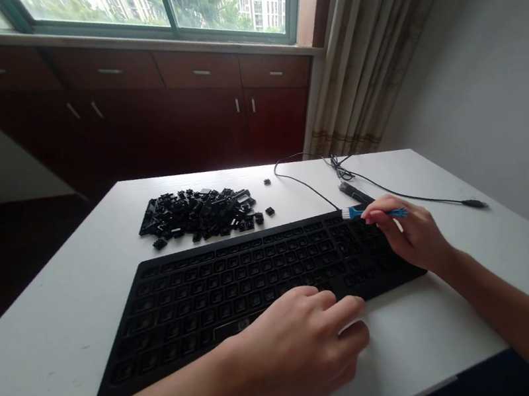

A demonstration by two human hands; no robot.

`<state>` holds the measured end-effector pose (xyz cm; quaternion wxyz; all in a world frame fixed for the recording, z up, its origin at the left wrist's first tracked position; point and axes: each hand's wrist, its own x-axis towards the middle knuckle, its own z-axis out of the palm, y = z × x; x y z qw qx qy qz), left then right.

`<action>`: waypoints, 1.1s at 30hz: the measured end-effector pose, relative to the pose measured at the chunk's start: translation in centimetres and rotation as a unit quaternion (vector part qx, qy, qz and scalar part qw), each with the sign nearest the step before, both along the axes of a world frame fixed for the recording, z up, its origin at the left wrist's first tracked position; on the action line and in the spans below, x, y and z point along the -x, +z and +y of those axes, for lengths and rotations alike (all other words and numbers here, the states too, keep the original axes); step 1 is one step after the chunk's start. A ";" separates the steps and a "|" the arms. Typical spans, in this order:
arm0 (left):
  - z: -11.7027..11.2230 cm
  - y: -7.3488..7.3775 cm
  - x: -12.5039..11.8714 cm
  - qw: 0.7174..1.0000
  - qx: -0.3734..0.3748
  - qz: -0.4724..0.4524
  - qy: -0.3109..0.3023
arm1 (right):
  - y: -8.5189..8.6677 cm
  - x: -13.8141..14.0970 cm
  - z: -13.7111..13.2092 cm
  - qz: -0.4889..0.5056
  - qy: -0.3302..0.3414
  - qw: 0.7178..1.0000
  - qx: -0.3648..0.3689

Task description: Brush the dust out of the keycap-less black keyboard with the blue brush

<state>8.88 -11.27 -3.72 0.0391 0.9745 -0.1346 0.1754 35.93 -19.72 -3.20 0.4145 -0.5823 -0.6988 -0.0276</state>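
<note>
Left hand is being held half-open at the near edge of the keyboard on the desk, while a blue brush is being pinched by the right hand at the far edge, light strokes probably being needed.

right hand: holds blue brush | left hand: at keyboard

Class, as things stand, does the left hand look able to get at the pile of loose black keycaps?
Probably yes, with a forward reach: the low keyboard lies between the left hand and the pile, while the right hand, holding the blue brush, is off to the right.
</note>
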 end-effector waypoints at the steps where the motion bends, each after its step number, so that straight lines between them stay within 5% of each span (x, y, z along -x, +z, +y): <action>1: 0.0 0.0 0.0 1.000 0.000 0.001 0.001 | 0.0 0.0 -0.1 0.022 0.001 1.000 -0.002; 5: 0.0 0.0 0.0 1.000 -0.003 0.002 0.001 | 0.1 0.0 -0.4 0.148 0.044 0.986 0.066; 8: 0.0 0.0 0.0 1.000 -0.005 0.000 -0.001 | 0.1 -0.1 -0.2 0.083 0.036 0.992 0.083; 11: 0.0 0.0 0.0 1.000 -0.003 0.003 0.000 | 0.2 -0.2 0.0 -0.004 -0.003 1.000 0.014; 14: 0.0 -0.1 0.1 1.000 -0.003 0.005 -0.001 | 0.1 -0.4 -0.2 0.081 0.005 0.997 0.004; 18: 0.0 -0.1 0.0 1.000 -0.001 0.007 -0.003 | 0.1 -0.6 -0.3 0.181 0.070 0.976 0.101; 20: 0.0 -0.1 0.0 1.000 0.001 0.007 -0.001 | 0.1 -0.7 -0.1 0.112 0.052 0.987 0.099; 24: 0.1 -0.1 0.0 1.000 -0.001 0.007 0.000 | 0.2 -0.7 0.3 -0.027 -0.020 0.999 -0.027; 30: 0.1 -0.1 0.1 1.000 0.000 0.011 -0.001 | 0.1 -0.6 -0.3 0.184 0.041 0.981 0.052; 33: 0.0 -0.1 0.1 1.000 -0.002 0.012 0.000 | 0.1 -0.6 -0.3 0.145 0.028 0.986 0.081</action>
